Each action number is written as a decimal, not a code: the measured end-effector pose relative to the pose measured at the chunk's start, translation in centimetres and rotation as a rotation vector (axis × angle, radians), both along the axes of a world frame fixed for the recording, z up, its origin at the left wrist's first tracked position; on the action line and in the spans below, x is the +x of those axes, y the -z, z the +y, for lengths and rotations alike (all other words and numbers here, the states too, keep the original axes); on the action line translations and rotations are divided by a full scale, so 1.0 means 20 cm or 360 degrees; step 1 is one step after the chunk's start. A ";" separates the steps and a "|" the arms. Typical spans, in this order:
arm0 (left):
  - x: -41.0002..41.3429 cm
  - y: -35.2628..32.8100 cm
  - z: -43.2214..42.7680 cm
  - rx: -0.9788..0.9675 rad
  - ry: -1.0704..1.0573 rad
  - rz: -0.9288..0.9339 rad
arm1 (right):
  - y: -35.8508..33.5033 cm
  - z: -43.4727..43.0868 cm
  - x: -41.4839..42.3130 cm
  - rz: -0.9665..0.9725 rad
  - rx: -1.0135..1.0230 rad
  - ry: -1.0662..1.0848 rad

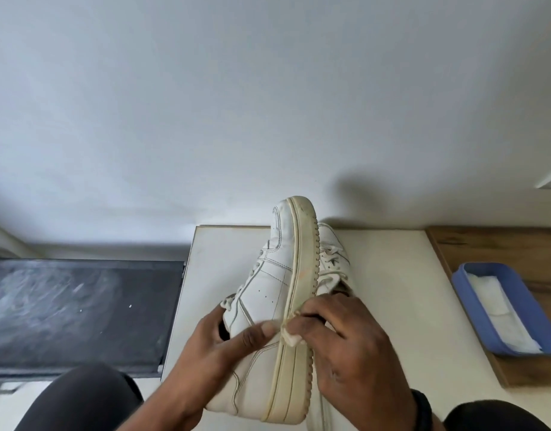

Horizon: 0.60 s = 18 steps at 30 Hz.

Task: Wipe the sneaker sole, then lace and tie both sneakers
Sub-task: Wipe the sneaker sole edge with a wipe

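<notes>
A white sneaker (pixel 268 287) is held on its side above the pale table (pixel 392 290), toe pointing away, its yellowed sole edge (pixel 302 275) facing up. My left hand (pixel 218 346) grips its upper near the collar, thumb on the side panel. My right hand (pixel 345 346) presses a small white wipe (pixel 291 335) against the sole edge at mid-length. The second white sneaker (pixel 333 259), with laces showing, lies on the table behind the held one and is mostly hidden.
A blue tray (pixel 473 309) holding white wipes sits on a wooden surface (pixel 516 244) at the right. A dark slate-like panel (pixel 75 312) lies to the left of the table. A white wall stands behind. My knees are at the bottom edge.
</notes>
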<state>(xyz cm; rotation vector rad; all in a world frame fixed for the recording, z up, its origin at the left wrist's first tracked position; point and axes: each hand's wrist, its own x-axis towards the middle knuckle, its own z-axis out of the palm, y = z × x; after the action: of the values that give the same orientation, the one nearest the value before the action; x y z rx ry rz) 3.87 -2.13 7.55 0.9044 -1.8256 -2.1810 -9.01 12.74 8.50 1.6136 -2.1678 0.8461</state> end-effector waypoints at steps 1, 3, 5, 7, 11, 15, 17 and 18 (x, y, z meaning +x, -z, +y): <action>0.00 0.00 0.00 -0.0003 0.0016 -0.0012 | 0.00 0.00 -0.02 0.0013 -0.0007 0.0027; -0.02 0.02 0.01 -0.0040 0.0079 -0.0023 | -0.01 0.00 -0.06 0.0000 -0.0048 0.0125; -0.02 0.02 0.03 -0.0066 0.0101 -0.0008 | -0.03 -0.01 -0.09 0.0009 -0.0098 0.0213; -0.03 0.02 0.04 -0.0089 0.0105 0.0019 | -0.07 -0.03 -0.12 0.0066 -0.0167 0.0253; -0.01 0.02 0.05 -0.0155 0.0092 0.0062 | -0.15 -0.08 -0.18 0.0155 -0.0319 0.0363; 0.00 0.02 0.03 -0.0177 0.0101 0.0094 | -0.14 -0.04 -0.15 0.0206 -0.0253 0.0284; 0.01 0.02 0.01 -0.0206 0.0100 0.0121 | -0.11 -0.01 -0.11 0.0245 -0.0166 0.0204; 0.01 0.02 0.01 -0.0228 0.0100 0.0128 | -0.10 0.00 -0.09 0.0253 -0.0146 0.0186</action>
<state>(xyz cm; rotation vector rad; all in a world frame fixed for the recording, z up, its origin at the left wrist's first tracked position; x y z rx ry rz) 4.02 -1.92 7.25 0.7292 -1.9667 -2.0573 -10.91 12.67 10.47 1.4439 -2.0596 0.7449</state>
